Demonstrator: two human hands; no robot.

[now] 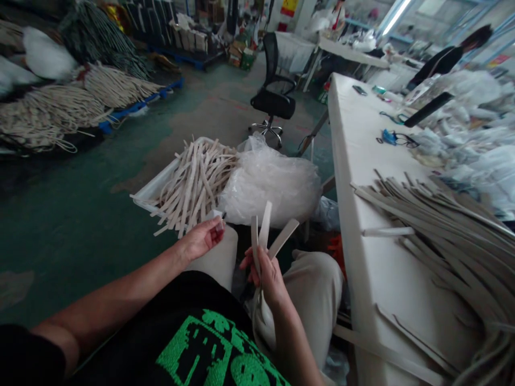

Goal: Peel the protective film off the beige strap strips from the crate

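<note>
My right hand (263, 273), in front of my lap, is closed around a few flat beige strips (264, 228). Their upper ends fan out above the fingers, and the lower lengths hang down between my knees. To the left, above my knee, my left hand (205, 236) pinches a small white object (214, 215) with a dark tip; its kind is not clear. Just beyond that hand, a pile of loose beige strips (193, 182) fills a pale tray-like container (145, 195). Beside the pile sits a large bundle of clear plastic bags (273, 182).
A white table (350, 145) runs along my right, bearing a long bunch of strips (446, 241) and plastic bags (478, 139). An office chair (273, 104) stands ahead. Bundled strips (52, 110) lie on a blue pallet (107, 126) at left. A person (440, 64) is beyond the table.
</note>
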